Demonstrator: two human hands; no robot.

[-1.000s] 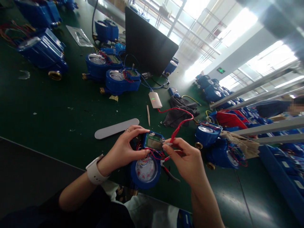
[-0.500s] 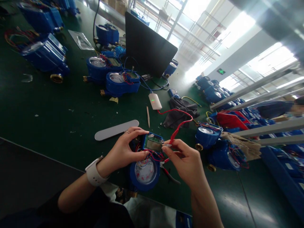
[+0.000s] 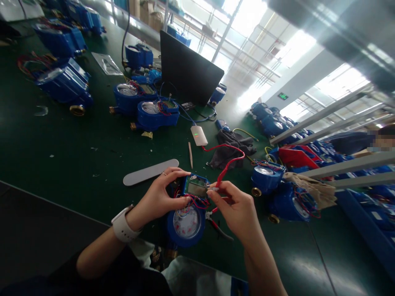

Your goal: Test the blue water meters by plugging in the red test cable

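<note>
The water meter [image 3: 187, 220] in hand is blue with a white dial marked in red, red wires [image 3: 197, 201] crossing it. A red lead [image 3: 230, 162] runs to a white box [image 3: 199, 135] showing a green light. The table [image 3: 77, 152] is dark green; the strip [image 3: 151, 172] is pale grey, the watch band [image 3: 121, 226] white.

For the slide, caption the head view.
Left hand steadies a blue water meter while right hand holds a red-wired connector to it.
</note>
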